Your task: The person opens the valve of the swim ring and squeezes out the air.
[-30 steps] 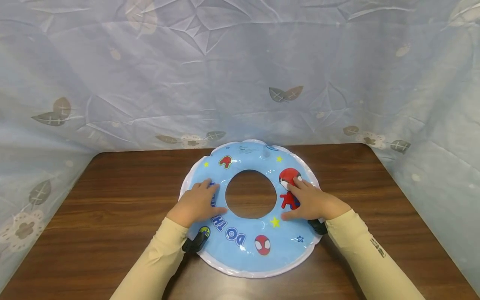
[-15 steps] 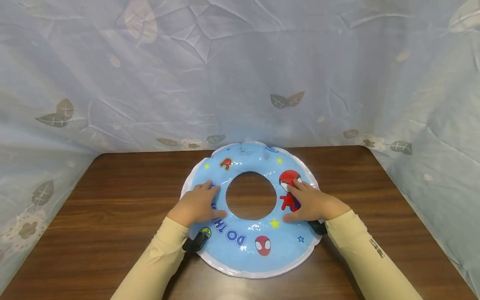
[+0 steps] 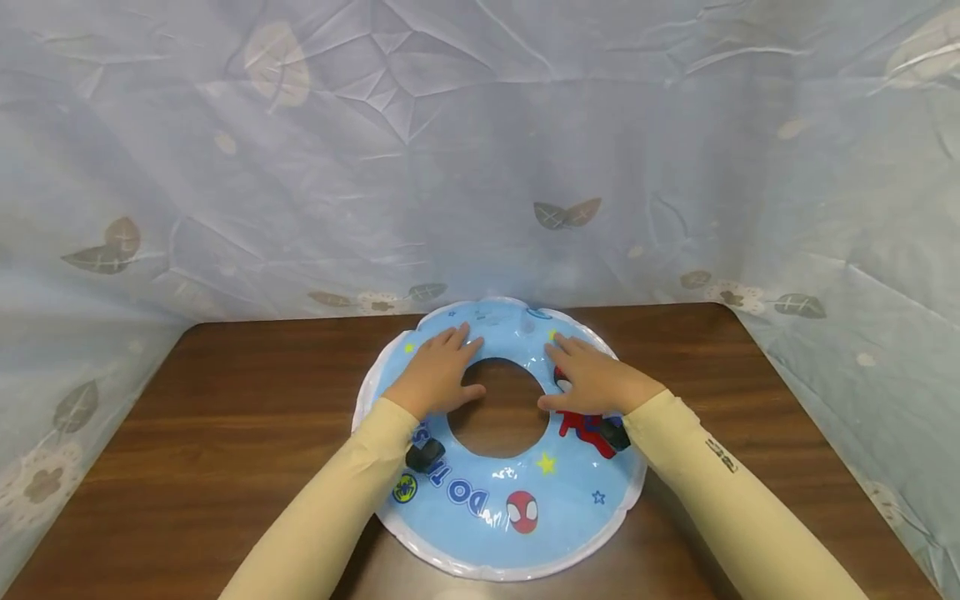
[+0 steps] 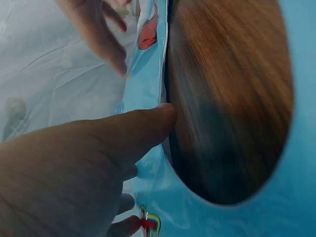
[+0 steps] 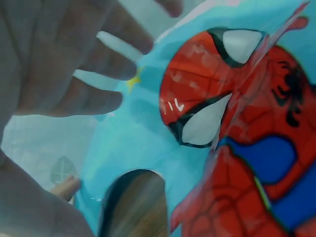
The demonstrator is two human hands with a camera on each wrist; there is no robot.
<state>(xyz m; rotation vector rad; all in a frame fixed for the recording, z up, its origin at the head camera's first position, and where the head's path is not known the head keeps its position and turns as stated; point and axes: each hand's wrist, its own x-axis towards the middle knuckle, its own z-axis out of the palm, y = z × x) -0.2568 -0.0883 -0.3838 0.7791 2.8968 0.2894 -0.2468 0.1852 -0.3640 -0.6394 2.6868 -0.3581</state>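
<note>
A light blue inflatable swim ring with a white scalloped edge lies flat on the wooden table. It bears red cartoon figures, yellow stars and blue lettering. Over its far left part is my left hand, fingers extended forward and thumb pointing toward the central hole. My right hand is spread over the far right part, above the red masked figure. In the left wrist view, the left thumb reaches the rim of the hole. Whether the right fingers touch the vinyl, I cannot tell.
The brown wood-grain table extends on both sides of the ring. Behind it hangs a pale blue-grey curtain printed with leaves and flowers, which also runs along both sides. Black wrist devices sit under the cream sleeves.
Both hands have moved forward from the ring's sides to its far part, the left one also rightward. The whole scene sits slightly lower in the head view. The ring stays flat.
</note>
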